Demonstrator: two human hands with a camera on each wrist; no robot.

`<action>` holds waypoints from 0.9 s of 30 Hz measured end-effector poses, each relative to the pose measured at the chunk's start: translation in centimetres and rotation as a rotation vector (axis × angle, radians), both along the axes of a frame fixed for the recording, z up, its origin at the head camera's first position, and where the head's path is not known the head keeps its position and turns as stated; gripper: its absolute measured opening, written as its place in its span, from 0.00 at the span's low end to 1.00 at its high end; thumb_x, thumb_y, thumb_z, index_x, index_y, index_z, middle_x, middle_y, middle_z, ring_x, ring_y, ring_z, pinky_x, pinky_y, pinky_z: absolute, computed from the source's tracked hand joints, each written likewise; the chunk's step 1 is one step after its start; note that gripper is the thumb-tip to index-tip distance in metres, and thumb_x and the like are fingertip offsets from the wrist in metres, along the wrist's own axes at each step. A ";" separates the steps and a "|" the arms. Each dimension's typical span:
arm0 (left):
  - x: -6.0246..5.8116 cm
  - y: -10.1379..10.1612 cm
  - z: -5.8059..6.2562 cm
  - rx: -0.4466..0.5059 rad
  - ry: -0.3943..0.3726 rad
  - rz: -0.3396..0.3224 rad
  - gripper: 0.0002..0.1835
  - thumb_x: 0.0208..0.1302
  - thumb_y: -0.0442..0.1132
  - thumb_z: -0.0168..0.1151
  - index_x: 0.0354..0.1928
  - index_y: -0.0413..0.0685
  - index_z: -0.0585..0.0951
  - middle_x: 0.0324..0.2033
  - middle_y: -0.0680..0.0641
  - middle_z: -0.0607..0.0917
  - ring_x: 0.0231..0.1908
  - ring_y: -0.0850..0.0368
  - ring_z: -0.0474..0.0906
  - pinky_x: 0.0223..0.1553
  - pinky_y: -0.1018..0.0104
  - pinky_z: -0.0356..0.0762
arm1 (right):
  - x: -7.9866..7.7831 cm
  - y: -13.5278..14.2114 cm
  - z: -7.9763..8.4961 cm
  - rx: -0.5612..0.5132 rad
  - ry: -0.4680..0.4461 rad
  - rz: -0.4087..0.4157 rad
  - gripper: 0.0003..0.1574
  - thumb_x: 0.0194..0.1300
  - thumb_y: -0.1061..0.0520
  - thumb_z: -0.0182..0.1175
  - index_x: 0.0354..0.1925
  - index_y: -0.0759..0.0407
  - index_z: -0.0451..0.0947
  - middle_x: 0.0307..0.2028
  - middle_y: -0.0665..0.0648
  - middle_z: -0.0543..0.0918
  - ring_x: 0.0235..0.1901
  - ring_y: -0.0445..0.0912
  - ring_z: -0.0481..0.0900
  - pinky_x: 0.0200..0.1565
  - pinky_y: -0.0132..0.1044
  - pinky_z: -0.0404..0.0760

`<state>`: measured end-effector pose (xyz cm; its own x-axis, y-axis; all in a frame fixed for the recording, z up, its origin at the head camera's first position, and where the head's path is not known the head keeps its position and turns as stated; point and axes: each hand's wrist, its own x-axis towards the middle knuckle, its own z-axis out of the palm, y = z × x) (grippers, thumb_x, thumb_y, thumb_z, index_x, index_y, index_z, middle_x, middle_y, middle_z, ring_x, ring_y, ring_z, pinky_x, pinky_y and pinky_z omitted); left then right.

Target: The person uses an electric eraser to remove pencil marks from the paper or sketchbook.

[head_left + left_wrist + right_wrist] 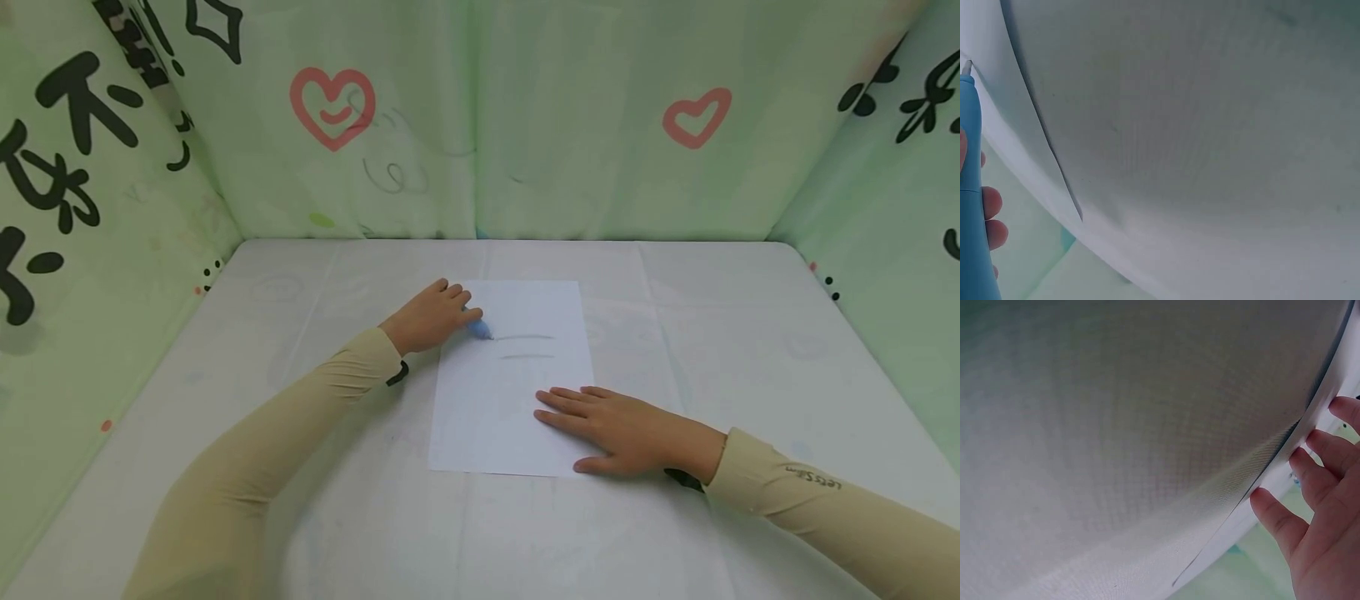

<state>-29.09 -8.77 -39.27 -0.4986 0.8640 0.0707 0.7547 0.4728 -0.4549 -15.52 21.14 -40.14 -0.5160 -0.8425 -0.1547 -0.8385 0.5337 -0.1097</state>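
Note:
A white sheet of paper (pixel 495 417) lies on the cloth-covered table. My left hand (pixel 431 318), at the sheet's upper left edge, grips a thick blue pen (pixel 478 329). In the left wrist view the pen (pixel 971 144) shows its narrow grey tip, with fingertips (pixel 996 234) curled behind the barrel. The tip is right at the left end of a faint grey line (pixel 525 337), and a second, shorter line (pixel 527 357) runs below it. Spread over the sheet's lower right edge, my right hand (pixel 626 429) rests with extended fingers; its fingertips (pixel 1263 497) touch the paper in the right wrist view.
A white cloth (pixel 337 500) with faint creases covers the table. Light green curtains (pixel 562 167) with red hearts and black lettering enclose its back and both sides. Dark straps show under both wrists.

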 end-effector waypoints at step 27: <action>0.8 0.7 0.2 0.002 0.056 -0.005 0.07 0.65 0.36 0.56 0.44 0.51 0.77 0.34 0.48 0.81 0.34 0.54 0.74 0.39 0.63 0.69 | -0.1 0.0 -0.3 -0.005 0.010 0.006 0.42 0.66 0.40 0.53 0.71 0.52 0.54 0.72 0.56 0.56 0.70 0.52 0.58 0.64 0.52 0.64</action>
